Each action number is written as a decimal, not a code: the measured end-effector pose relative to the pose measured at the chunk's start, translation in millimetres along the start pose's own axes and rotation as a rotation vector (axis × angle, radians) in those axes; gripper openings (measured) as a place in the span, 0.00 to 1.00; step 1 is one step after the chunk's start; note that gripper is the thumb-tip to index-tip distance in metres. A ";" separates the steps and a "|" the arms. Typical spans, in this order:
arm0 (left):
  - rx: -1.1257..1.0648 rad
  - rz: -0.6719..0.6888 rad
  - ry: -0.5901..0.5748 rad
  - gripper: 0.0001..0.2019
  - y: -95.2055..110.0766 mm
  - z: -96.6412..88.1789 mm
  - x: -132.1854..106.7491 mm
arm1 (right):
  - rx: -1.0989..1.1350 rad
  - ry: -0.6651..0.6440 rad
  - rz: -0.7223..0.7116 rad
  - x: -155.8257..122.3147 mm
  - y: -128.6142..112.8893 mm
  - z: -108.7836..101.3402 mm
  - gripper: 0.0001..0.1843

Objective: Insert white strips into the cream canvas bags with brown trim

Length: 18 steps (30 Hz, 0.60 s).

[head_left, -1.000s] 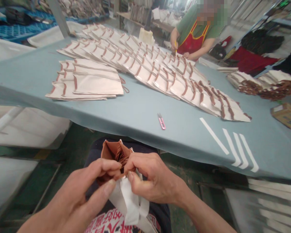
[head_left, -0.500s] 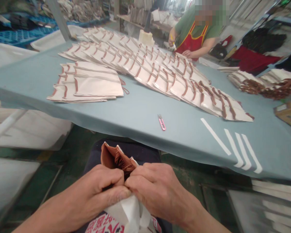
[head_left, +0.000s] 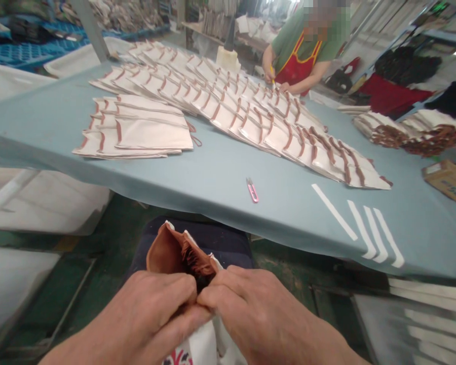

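Low in the head view, over my lap, both hands grip the rim of a white cloth bag (head_left: pixel 205 338) with a brown lining. Its mouth gapes away from me, and brown strings or fringe show inside. My left hand (head_left: pixel 152 304) is closed on the near edge, thumb along the outside. Right beside it, my right hand (head_left: pixel 247 304) pinches the same edge, knuckles up. Red and dark print shows on the bag's outer side below my hands. Pink thread snips (head_left: pixel 252 190) lie on the blue-covered table (head_left: pixel 213 175) beyond the bag.
Overlapping rows of cream bags with brown trim (head_left: pixel 228 114) cover the table's middle. A smaller stack (head_left: pixel 148 129) lies at left. White strips (head_left: pixel 376 233) rest near the right edge, a cardboard box (head_left: pixel 448 181) behind them. Across the table a person in a red apron (head_left: pixel 298 63) holds a yellow tool.
My hands and the bag have dropped slightly toward me, and the bag's mouth gapes wider. The printed side is less visible. Across the table, the person's hands have come closer together.
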<state>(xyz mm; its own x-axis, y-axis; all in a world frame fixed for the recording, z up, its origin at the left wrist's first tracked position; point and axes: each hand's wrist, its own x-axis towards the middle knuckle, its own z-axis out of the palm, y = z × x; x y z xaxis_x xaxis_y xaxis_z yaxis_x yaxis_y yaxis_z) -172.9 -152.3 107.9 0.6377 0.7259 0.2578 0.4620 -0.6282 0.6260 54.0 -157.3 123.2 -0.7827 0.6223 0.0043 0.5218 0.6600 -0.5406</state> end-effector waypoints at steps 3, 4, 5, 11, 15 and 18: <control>-0.052 -0.005 0.035 0.19 4.7 5.3 0.1 | 0.011 0.049 -0.029 -2.1 -1.1 -5.4 0.06; -0.064 -0.024 0.047 0.19 5.4 9.9 -1.3 | 0.001 0.042 -0.029 -2.3 -0.9 -6.5 0.05; -0.075 -0.053 0.056 0.19 5.7 15.2 -2.8 | -0.011 0.033 -0.024 -2.2 0.1 -6.9 0.06; -0.236 -0.186 0.003 0.19 -3.3 36.3 -3.5 | 0.136 0.009 0.060 10.7 32.3 -0.7 0.12; -0.382 -0.190 -0.051 0.21 -22.7 22.5 2.6 | 0.273 0.019 0.120 23.3 66.6 -6.9 0.11; -0.290 -0.111 0.027 0.21 -39.9 -0.7 -0.3 | 0.374 0.045 0.215 26.4 77.1 -16.0 0.07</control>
<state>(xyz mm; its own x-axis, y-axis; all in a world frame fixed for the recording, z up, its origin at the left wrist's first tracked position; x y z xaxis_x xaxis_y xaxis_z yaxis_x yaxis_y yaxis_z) -192.0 -127.3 83.4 0.5745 0.7954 0.1933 0.3299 -0.4412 0.8346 78.9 -83.3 95.1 -0.6497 0.7523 -0.1091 0.5057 0.3205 -0.8010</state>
